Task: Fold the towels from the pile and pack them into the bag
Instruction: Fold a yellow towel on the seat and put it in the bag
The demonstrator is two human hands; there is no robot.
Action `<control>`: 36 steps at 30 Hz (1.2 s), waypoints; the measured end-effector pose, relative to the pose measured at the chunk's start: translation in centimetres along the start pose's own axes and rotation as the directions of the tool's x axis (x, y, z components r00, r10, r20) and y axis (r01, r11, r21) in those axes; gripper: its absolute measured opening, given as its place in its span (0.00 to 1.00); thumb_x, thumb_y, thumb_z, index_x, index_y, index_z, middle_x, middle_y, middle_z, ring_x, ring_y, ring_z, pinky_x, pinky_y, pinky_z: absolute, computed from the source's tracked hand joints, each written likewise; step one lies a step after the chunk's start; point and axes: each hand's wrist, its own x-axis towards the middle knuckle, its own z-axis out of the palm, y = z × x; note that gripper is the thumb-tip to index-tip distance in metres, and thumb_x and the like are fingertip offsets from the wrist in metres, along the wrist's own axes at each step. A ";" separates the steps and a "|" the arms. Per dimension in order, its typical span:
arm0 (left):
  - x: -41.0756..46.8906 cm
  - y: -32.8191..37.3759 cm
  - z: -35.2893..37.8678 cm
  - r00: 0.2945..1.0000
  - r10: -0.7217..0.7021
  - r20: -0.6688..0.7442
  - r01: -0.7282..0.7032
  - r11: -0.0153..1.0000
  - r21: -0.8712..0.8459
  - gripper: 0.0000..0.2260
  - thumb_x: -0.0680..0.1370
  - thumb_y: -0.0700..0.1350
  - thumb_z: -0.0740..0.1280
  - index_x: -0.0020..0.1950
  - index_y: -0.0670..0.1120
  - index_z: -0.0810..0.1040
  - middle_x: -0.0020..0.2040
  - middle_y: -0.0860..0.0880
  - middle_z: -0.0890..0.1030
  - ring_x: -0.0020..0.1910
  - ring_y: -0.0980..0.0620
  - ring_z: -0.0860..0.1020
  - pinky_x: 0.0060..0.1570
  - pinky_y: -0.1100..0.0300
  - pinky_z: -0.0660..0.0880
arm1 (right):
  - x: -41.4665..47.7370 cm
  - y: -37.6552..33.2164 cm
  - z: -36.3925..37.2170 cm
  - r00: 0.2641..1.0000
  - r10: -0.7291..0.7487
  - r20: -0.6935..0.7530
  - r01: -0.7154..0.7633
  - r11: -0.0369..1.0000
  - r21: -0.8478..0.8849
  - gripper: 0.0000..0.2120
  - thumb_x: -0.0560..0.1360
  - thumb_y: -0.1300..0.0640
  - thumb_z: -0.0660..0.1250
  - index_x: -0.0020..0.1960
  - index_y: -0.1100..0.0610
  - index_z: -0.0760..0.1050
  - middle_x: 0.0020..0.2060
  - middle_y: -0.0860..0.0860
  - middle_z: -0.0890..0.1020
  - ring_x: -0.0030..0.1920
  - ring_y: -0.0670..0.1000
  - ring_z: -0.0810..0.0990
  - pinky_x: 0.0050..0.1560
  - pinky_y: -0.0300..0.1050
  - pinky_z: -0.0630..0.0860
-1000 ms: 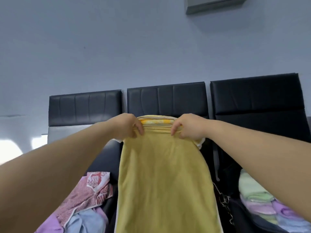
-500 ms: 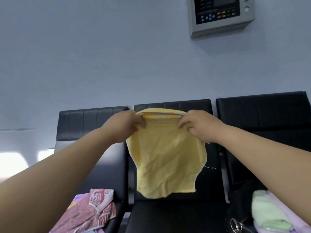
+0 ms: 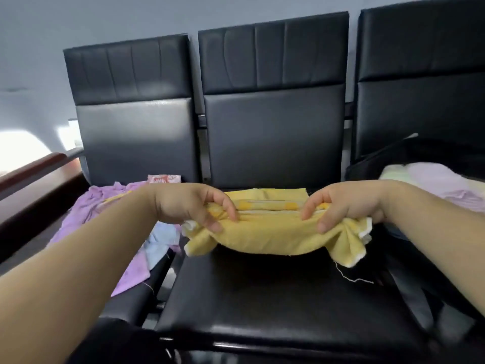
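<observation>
Over the black middle seat (image 3: pixel 275 298), the left hand (image 3: pixel 194 206) and the right hand (image 3: pixel 346 206), held apart, each grip one end of the folded yellow towel (image 3: pixel 270 233). Farther left lies the towel pile (image 3: pixel 105 206). Farther right stands the black bag (image 3: pixel 409 153) with folded towels (image 3: pixel 433 177) inside.

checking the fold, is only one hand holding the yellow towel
No, the left hand and the right hand each grip one end of the yellow towel.

It looks like a waiting room or public lobby: a row of joined black padded seats (image 3: pixel 273 132) stands against a plain pale wall (image 3: pixel 78 22), with a dark wooden rail (image 3: pixel 31 169) at the left.
</observation>
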 end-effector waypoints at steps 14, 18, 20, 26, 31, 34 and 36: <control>8.5 -9.9 4.0 0.932 -0.119 -0.342 0.228 0.927 0.299 0.11 0.77 0.42 0.71 0.48 0.60 0.83 0.49 0.53 0.82 0.36 0.51 0.83 0.36 0.59 0.81 | 8.9 6.9 4.4 0.930 -0.092 -0.356 -0.004 0.966 -0.259 0.14 0.73 0.58 0.76 0.50 0.38 0.82 0.65 0.39 0.77 0.57 0.45 0.81 0.59 0.44 0.79; 9.5 -11.1 3.7 0.954 -0.171 -0.245 0.251 0.904 0.346 0.11 0.76 0.43 0.72 0.49 0.61 0.83 0.52 0.54 0.82 0.46 0.49 0.83 0.44 0.59 0.82 | 9.7 7.5 4.9 0.974 0.040 -0.223 -0.106 0.950 -0.293 0.14 0.73 0.56 0.76 0.49 0.37 0.81 0.64 0.41 0.78 0.54 0.49 0.81 0.58 0.50 0.81; 8.7 -10.9 3.1 0.975 -0.187 -0.122 0.219 0.910 0.352 0.10 0.76 0.43 0.74 0.49 0.60 0.84 0.50 0.59 0.83 0.47 0.60 0.81 0.47 0.67 0.76 | 8.9 7.0 4.7 0.990 0.104 -0.096 -0.123 0.968 -0.220 0.13 0.73 0.56 0.77 0.49 0.38 0.83 0.61 0.41 0.78 0.58 0.48 0.80 0.58 0.46 0.81; 7.2 -11.1 1.3 0.983 -0.113 -0.141 0.143 0.965 0.222 0.09 0.75 0.43 0.76 0.52 0.56 0.85 0.54 0.50 0.84 0.51 0.51 0.82 0.56 0.57 0.78 | 7.9 6.0 3.7 0.993 0.015 -0.118 -0.023 0.997 -0.068 0.10 0.73 0.56 0.78 0.48 0.41 0.85 0.59 0.42 0.81 0.59 0.47 0.81 0.57 0.41 0.77; 8.1 -12.0 2.5 0.956 -0.169 -0.239 0.222 0.950 0.218 0.09 0.75 0.44 0.74 0.50 0.59 0.84 0.42 0.42 0.81 0.38 0.47 0.77 0.43 0.51 0.78 | 9.9 7.5 5.3 0.955 -0.039 -0.296 -0.048 0.959 -0.281 0.11 0.73 0.52 0.76 0.47 0.35 0.81 0.61 0.50 0.83 0.63 0.64 0.79 0.66 0.62 0.76; 6.9 -11.7 3.6 0.966 -0.226 -0.122 0.251 0.932 0.263 0.10 0.75 0.44 0.75 0.48 0.60 0.85 0.45 0.56 0.83 0.43 0.57 0.80 0.49 0.65 0.76 | 8.6 7.5 6.3 0.986 0.049 -0.160 -0.088 0.965 -0.246 0.09 0.73 0.53 0.77 0.47 0.39 0.83 0.60 0.40 0.79 0.62 0.47 0.78 0.63 0.44 0.75; 5.5 -11.5 4.3 0.969 -0.249 0.000 0.240 0.934 0.265 0.09 0.75 0.43 0.75 0.50 0.58 0.85 0.48 0.60 0.83 0.47 0.63 0.80 0.51 0.69 0.73 | 7.3 7.3 7.0 0.995 0.100 -0.011 -0.100 0.976 -0.196 0.10 0.73 0.55 0.78 0.47 0.41 0.84 0.59 0.38 0.79 0.60 0.42 0.78 0.59 0.37 0.75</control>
